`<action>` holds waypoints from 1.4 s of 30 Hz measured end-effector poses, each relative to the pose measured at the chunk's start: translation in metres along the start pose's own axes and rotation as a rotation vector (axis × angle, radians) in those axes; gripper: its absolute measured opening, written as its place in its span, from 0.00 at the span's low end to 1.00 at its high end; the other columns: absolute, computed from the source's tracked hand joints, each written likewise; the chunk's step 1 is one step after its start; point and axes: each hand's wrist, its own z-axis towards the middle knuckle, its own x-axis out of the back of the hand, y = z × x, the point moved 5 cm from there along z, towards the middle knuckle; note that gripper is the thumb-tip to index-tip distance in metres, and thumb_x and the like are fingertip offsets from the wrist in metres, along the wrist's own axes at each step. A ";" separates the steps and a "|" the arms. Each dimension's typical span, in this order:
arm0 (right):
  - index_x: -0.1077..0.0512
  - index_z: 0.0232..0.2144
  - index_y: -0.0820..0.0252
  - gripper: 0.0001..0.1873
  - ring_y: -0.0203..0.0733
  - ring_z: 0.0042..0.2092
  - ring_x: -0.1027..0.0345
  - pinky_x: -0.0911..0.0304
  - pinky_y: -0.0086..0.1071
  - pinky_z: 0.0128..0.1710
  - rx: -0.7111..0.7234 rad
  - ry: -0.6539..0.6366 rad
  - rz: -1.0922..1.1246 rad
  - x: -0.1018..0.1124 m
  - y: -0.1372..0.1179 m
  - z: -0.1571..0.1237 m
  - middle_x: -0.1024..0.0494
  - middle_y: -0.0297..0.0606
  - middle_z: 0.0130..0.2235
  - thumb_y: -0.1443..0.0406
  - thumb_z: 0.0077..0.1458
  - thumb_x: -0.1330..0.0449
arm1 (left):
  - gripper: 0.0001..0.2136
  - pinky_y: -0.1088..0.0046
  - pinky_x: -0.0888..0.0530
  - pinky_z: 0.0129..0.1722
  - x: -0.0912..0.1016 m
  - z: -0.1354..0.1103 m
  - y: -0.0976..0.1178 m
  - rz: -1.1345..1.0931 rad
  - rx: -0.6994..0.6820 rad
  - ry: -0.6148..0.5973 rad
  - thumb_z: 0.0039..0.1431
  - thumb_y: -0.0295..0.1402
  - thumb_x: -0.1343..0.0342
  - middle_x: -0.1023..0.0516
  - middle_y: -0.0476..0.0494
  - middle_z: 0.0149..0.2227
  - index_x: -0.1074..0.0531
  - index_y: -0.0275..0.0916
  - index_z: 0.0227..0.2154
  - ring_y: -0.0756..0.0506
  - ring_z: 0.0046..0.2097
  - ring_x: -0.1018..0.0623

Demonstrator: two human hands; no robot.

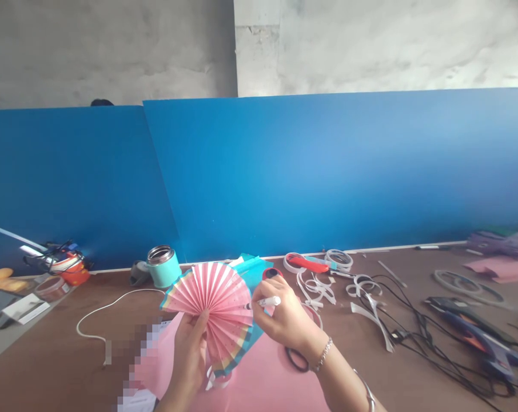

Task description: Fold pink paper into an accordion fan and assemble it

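A pleated pink paper fan (224, 286) with a teal and yellow border is spread into a wide arc above the desk. My left hand (191, 349) grips it near the centre, thumb pressed on the folds. Between the fingers of my right hand (287, 317) is a white marker (270, 301), its tip end close to the fan's right side; whether it touches the paper I cannot tell. Beneath both hands lies a sheet of pink paper (263, 380), with teal paper (252, 272) behind the fan. A small roll of tape (220, 380) sits just below the fan.
A turquoise open-topped flask (163, 267) stands behind left. Red scissors (308, 263) and white strips (317, 288) lie behind my right hand. Tangled black cables (417, 329) and a dark tool (477, 337) occupy the right. A blue partition (306, 171) borders the desk's back.
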 end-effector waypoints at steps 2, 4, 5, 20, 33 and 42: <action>0.38 0.22 0.57 0.06 0.37 0.27 0.42 0.48 0.32 0.32 -0.009 -0.004 0.016 0.000 -0.001 -0.001 0.32 0.30 0.21 0.73 0.45 0.48 | 0.27 0.71 0.28 0.40 0.000 0.000 0.001 -0.004 0.000 0.015 0.42 0.41 0.33 0.23 0.46 0.39 0.31 0.41 0.47 0.43 0.42 0.24; 0.38 0.22 0.58 0.06 0.37 0.28 0.42 0.47 0.32 0.33 -0.007 -0.015 0.027 -0.001 -0.001 -0.001 0.31 0.30 0.22 0.74 0.44 0.48 | 0.27 0.69 0.28 0.42 -0.002 -0.001 0.002 -0.019 0.003 0.015 0.42 0.40 0.33 0.23 0.45 0.40 0.31 0.41 0.47 0.42 0.44 0.24; 0.38 0.22 0.58 0.06 0.37 0.28 0.42 0.47 0.32 0.33 -0.002 -0.020 0.029 -0.002 -0.002 -0.002 0.31 0.30 0.22 0.74 0.44 0.48 | 0.27 0.69 0.28 0.42 -0.003 -0.002 0.002 -0.025 0.003 0.010 0.43 0.40 0.33 0.23 0.45 0.40 0.31 0.41 0.47 0.42 0.45 0.24; 0.39 0.24 0.58 0.06 0.34 0.28 0.41 0.48 0.32 0.36 0.014 -0.058 0.095 -0.008 -0.005 -0.002 0.30 0.29 0.25 0.74 0.46 0.48 | 0.26 0.72 0.29 0.37 -0.001 0.000 -0.001 0.002 -0.005 -0.031 0.45 0.40 0.35 0.24 0.46 0.37 0.32 0.41 0.48 0.45 0.39 0.24; 0.39 0.22 0.58 0.06 0.35 0.28 0.43 0.48 0.32 0.34 -0.046 -0.048 0.044 -0.003 0.000 -0.002 0.32 0.29 0.22 0.73 0.45 0.49 | 0.28 0.68 0.28 0.44 -0.002 0.000 0.003 -0.047 -0.013 0.021 0.42 0.39 0.33 0.24 0.44 0.41 0.31 0.41 0.48 0.41 0.47 0.25; 0.39 0.23 0.58 0.07 0.34 0.27 0.43 0.48 0.32 0.35 0.025 -0.108 0.060 -0.012 -0.003 -0.002 0.30 0.29 0.24 0.75 0.43 0.49 | 0.26 0.71 0.28 0.39 0.001 0.002 -0.002 -0.012 -0.014 -0.003 0.45 0.40 0.34 0.23 0.46 0.39 0.32 0.42 0.48 0.43 0.42 0.24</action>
